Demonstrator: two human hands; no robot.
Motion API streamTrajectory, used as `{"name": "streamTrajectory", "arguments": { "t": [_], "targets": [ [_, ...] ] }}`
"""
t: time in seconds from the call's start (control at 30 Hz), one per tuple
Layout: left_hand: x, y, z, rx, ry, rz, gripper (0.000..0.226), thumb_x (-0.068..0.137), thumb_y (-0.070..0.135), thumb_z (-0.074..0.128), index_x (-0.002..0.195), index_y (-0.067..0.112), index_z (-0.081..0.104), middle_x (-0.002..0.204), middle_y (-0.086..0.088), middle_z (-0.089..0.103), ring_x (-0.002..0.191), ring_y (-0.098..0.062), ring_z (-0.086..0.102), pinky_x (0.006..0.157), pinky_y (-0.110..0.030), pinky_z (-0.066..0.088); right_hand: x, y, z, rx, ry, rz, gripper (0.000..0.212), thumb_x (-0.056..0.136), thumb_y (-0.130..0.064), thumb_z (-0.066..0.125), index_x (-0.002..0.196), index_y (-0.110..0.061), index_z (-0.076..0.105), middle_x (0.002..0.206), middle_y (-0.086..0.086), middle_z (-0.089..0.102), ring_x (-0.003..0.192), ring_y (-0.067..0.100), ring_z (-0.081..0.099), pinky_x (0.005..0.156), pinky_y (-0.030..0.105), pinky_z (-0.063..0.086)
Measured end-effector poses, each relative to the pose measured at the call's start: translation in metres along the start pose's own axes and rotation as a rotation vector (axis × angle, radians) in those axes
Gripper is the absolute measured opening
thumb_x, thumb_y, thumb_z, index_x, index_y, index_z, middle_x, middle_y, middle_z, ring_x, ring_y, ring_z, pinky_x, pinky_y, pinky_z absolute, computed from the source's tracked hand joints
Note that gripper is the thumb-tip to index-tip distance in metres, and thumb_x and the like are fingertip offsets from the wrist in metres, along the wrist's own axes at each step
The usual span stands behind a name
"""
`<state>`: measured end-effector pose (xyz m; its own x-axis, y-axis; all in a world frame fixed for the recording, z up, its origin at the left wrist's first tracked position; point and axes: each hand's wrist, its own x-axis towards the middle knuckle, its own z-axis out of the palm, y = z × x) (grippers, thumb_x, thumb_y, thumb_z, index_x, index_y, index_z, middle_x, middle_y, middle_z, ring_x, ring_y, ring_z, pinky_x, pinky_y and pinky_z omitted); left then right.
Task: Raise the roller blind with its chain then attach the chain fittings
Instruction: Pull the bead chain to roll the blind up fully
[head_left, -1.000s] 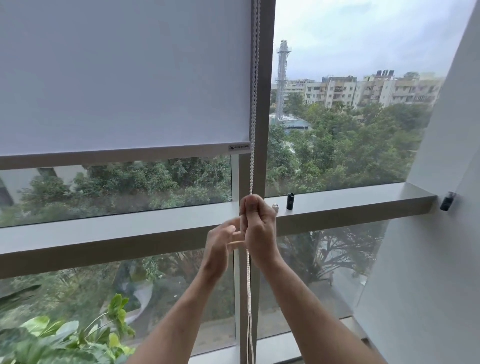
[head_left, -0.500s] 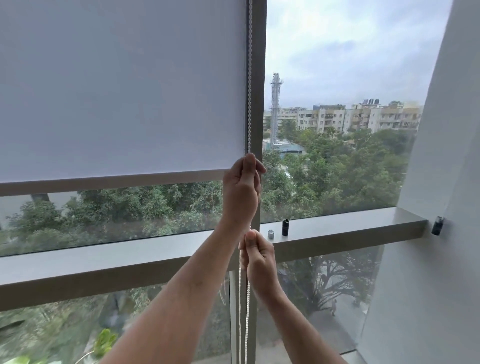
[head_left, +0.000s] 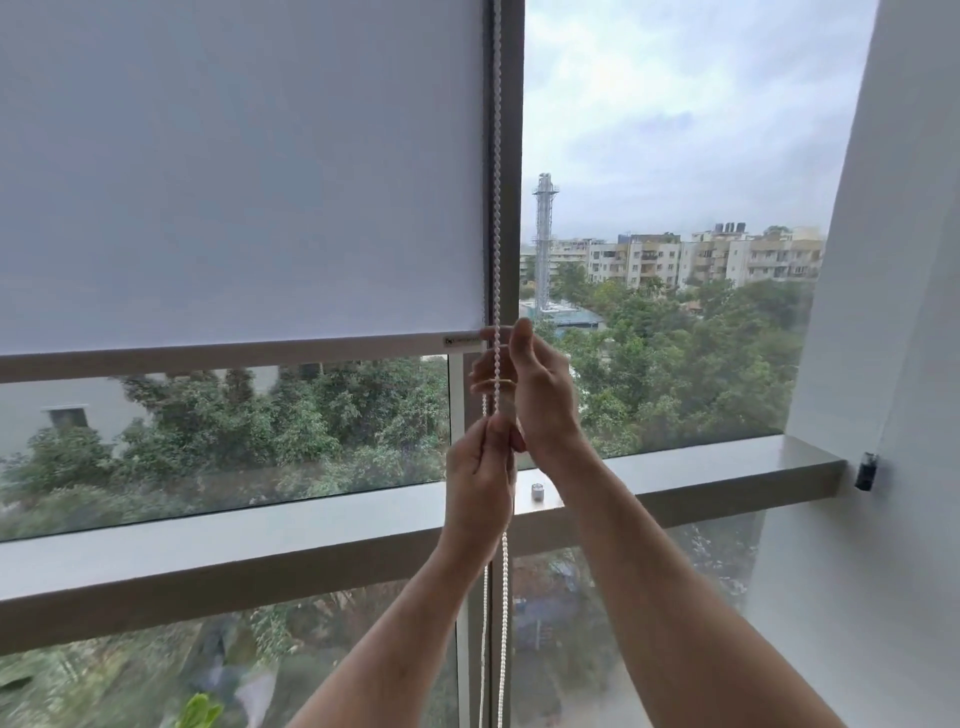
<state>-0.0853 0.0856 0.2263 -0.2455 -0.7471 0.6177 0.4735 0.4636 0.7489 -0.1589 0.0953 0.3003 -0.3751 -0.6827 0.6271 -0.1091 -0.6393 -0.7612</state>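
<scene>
Roller blind (head_left: 239, 176), one, is seen lowered over the left pane, its two chain (head_left: 497, 208) strands pinched by the left hand (head_left: 480, 480) fingers below, the right hand (head_left: 540, 395) fingers loosely spread above; one small silver fitting (head_left: 537, 491) is seen on the sill (head_left: 701, 475).

White beaded chain (head_left: 497, 208), pale grey blind (head_left: 239, 171), grey sill (head_left: 260, 540), small silver fitting (head_left: 537, 491)
</scene>
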Motion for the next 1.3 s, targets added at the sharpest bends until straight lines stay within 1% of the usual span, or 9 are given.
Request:
{"name": "streamTrajectory", "arguments": {
  "t": [0.1,0.2,0.33,0.53,0.67,0.9,1.03,1.2,1.3],
  "targets": [
    [-0.011,-0.012,-0.006,0.051,0.012,-0.033,0.038,0.103,0.020,0.042,0.068,0.012,0.055,0.047,0.000,0.031,0.039,-0.008,0.025,0.038,-0.025,0.017,0.018,-0.026,0.017,0.070,-0.084,-0.032,0.038,0.107,-0.030,0.032,0.102,-0.012,0.065,0.065,0.003,0.058,0.050,0.012,0.052,0.045,0.025,0.044],
    [-0.013,-0.015,-0.011,0.093,-0.009,-0.020,0.039,0.104,0.015,0.040,0.069,0.012,0.055,0.047,-0.001,0.031,0.039,-0.007,0.026,0.037,-0.021,0.020,0.024,-0.035,0.030,0.096,-0.037,-0.051,0.038,0.107,-0.024,0.034,0.081,-0.015,0.059,0.051,-0.007,0.041,0.038,0.006,0.031,0.036,0.020,0.023],
    [-0.008,-0.015,-0.017,0.094,-0.072,-0.010,0.037,0.101,0.024,0.042,0.070,0.020,0.062,0.048,-0.005,0.028,0.042,-0.009,0.026,0.041,-0.029,0.018,0.016,-0.032,0.033,0.093,0.034,-0.143,0.039,0.107,-0.020,0.036,0.071,-0.017,0.052,0.051,-0.005,0.039,0.037,0.006,0.030,0.035,0.021,0.025],
    [0.011,-0.012,-0.040,0.311,-0.130,-0.051,0.071,0.086,0.080,0.025,0.062,0.027,0.066,0.051,-0.009,0.050,0.047,-0.021,0.046,0.049,-0.029,0.040,-0.004,-0.010,0.028,-0.054,0.087,-0.196,0.040,0.106,-0.018,0.038,0.069,-0.020,0.052,0.050,-0.013,0.043,0.045,0.011,0.032,0.040,0.026,0.027],
    [0.048,0.014,-0.041,0.358,-0.035,-0.036,0.065,0.093,0.062,0.024,0.099,0.018,0.071,0.090,-0.014,0.072,0.084,-0.028,0.071,0.076,-0.046,0.060,-0.025,0.012,0.025,-0.041,0.062,-0.176,0.042,0.105,-0.016,0.038,0.067,-0.025,0.053,0.050,-0.015,0.048,0.042,-0.001,0.041,0.040,0.017,0.036],
    [0.112,0.115,0.007,0.164,-0.124,0.091,0.042,0.106,0.041,0.028,0.111,0.015,0.061,0.088,-0.006,0.067,0.077,-0.016,0.067,0.067,-0.034,0.057,-0.036,0.020,0.028,-0.027,0.079,-0.133,0.039,0.100,-0.030,0.041,0.063,-0.022,0.049,0.051,-0.005,0.034,0.044,0.010,0.025,0.042,0.026,0.021],
    [0.120,0.138,0.035,0.043,-0.087,0.085,0.036,0.106,0.032,0.035,0.088,0.015,0.061,0.054,0.009,0.046,0.043,-0.005,0.041,0.040,-0.020,0.034,-0.036,0.018,0.021,-0.024,0.057,-0.135,0.038,0.099,-0.028,0.040,0.065,-0.013,0.047,0.051,-0.002,0.033,0.044,0.009,0.025,0.041,0.022,0.023],
    [0.113,0.137,0.046,0.095,0.102,0.248,0.040,0.104,0.023,0.038,0.066,0.022,0.048,0.051,0.009,0.037,0.047,-0.011,0.031,0.046,-0.028,0.025,-0.027,0.013,0.012,0.086,-0.104,-0.003,0.041,0.098,-0.038,0.042,0.063,-0.022,0.056,0.050,-0.003,0.033,0.041,0.009,0.025,0.039,0.020,0.026],
    [0.110,0.135,0.044,0.130,0.117,0.302,0.040,0.104,0.021,0.038,0.065,0.024,0.049,0.048,0.013,0.040,0.047,-0.007,0.035,0.045,-0.021,0.029,-0.013,0.005,0.003,0.044,-0.149,0.042,0.053,0.098,-0.056,0.035,0.070,-0.022,0.067,0.054,0.006,0.054,0.043,0.017,0.048,0.043,0.028,0.045]
  ]
}}
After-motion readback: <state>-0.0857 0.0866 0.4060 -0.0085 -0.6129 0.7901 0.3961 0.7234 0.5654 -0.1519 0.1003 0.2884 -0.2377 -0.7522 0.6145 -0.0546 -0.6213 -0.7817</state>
